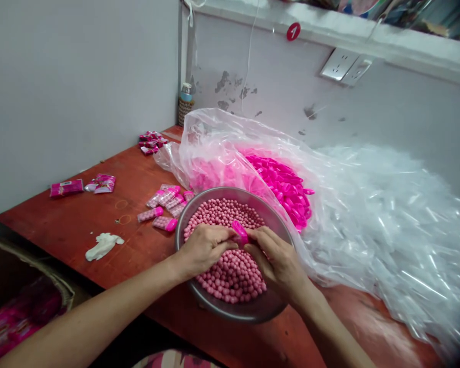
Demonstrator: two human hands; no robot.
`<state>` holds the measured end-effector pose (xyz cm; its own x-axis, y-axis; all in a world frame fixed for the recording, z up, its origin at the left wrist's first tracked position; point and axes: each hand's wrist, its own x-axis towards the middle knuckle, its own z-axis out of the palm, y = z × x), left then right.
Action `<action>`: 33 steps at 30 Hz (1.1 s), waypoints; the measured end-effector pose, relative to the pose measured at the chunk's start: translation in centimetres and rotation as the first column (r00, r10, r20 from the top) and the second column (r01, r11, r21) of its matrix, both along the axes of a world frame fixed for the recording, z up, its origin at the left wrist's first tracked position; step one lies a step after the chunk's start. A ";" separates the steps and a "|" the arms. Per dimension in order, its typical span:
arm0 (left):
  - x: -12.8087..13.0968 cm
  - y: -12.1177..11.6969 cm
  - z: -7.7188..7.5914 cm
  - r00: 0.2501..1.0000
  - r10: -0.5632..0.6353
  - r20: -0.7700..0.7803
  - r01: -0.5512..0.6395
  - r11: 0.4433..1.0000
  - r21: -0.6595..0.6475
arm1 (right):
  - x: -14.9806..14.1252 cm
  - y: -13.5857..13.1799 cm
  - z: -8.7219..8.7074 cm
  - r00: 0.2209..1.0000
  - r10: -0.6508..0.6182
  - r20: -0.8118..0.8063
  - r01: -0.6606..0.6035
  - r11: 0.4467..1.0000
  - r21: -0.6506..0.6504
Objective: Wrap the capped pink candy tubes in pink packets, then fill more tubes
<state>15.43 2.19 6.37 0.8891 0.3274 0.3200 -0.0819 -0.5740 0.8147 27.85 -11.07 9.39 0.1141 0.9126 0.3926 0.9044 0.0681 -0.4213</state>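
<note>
Above a grey metal bowl [287,306] of small pink balls [235,281], both of my hands meet at a bright pink plastic cap [239,233]. My left hand [205,249] pinches it from the left between thumb and fingers. From the right, my right hand [278,258] grips the same cap with its fingertips. My fingers hide the cap's lower part, so I cannot tell whether a clear container is attached. Several clear containers of pink balls with pink caps [165,223] lie left of the bowl.
Behind the bowl, a plastic bag [214,122] holds many pink caps [279,189]. Clear plastic pieces [387,220] are heaped at right. Pink packets [66,188] and a crumpled white scrap [104,246] lie on the red table [130,266]. A cardboard box [67,291] stands lower left.
</note>
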 end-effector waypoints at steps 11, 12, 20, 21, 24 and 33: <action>0.4 -0.1 -0.1 0.993 -0.109 -0.040 0.112 0.991 0.071 | 1.6 0.8 2.3 0.966 0.209 0.151 -0.191 0.973 -0.129; 0.5 -0.1 0.0 0.989 -0.141 -0.036 0.142 0.990 0.022 | 1.5 1.0 2.9 0.947 0.259 0.189 -0.230 0.959 -0.165; 0.5 0.6 -0.2 0.995 -0.101 0.000 0.091 0.889 -0.448 | 1.9 1.5 3.4 0.915 0.152 0.373 -0.128 0.988 -0.088; 0.5 0.7 -0.2 0.996 -0.091 0.022 0.090 0.862 -0.500 | 1.9 1.4 2.7 0.923 0.093 0.374 -0.082 0.996 -0.046; 0.7 1.0 -0.2 0.996 -0.056 0.066 0.084 0.800 -0.595 | 0.9 1.1 0.4 0.934 -0.049 0.355 0.046 0.999 0.018; 0.7 0.9 -0.3 0.994 -0.039 0.106 0.096 0.781 -0.617 | -1.5 2.5 -2.8 0.883 -0.290 0.369 0.219 0.950 0.223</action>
